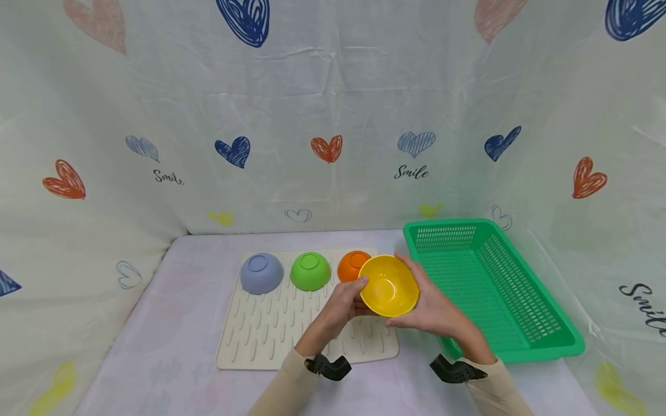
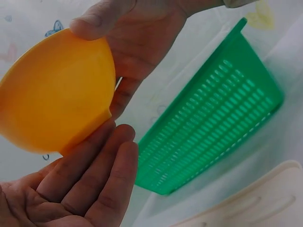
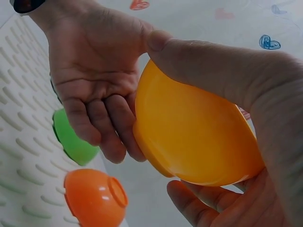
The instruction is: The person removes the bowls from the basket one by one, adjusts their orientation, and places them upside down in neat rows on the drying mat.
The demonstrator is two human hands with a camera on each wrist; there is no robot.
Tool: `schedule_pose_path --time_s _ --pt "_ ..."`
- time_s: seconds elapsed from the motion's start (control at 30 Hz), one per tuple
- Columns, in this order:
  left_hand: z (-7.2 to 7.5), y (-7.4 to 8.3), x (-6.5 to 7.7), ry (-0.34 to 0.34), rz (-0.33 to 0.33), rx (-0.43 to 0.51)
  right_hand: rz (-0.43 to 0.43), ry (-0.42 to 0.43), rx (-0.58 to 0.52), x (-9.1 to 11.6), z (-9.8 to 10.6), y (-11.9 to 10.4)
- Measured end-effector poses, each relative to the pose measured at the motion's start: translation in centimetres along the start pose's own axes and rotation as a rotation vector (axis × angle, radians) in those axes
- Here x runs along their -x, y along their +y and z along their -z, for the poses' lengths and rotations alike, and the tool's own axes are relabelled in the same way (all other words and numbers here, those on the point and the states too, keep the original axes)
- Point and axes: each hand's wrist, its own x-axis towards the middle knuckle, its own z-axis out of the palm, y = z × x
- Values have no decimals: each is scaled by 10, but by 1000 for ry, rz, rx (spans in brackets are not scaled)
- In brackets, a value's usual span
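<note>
A yellow bowl (image 1: 389, 286) is held up above the table between both hands, tilted so its inside shows in the head view. My left hand (image 1: 344, 305) holds its left side, thumb at the rim and fingers (image 2: 106, 177) under the base. On the other side, my right hand (image 1: 432, 303) grips the bowl with the thumb (image 3: 203, 64) along the rim and the fingers spread around the far wall. Behind the yellow bowl, an orange bowl (image 1: 351, 266) sits upside down on a cream ridged mat (image 1: 260, 346), partly covered in the head view.
A green bowl (image 1: 310, 271) and a blue-purple bowl (image 1: 262, 273) also lie upside down along the mat's back edge. A green perforated basket (image 1: 494, 294) stands to the right of the mat. Curtains with printed hearts (image 1: 326, 149) hang behind and at both sides.
</note>
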Motion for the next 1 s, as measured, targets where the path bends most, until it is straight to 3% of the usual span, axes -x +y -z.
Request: schedule_pose_path --time_s 0.3,0.67,1.0 --pt "4 1 4 12 3 46 21 -8 -19 -4 -4 -2" --pt "15 2 16 79 -7 129 21 -16 -55 -10 -20 -11" --pt "27 1 33 103 -9 160 23 -65 -187 -12 -33 -20"
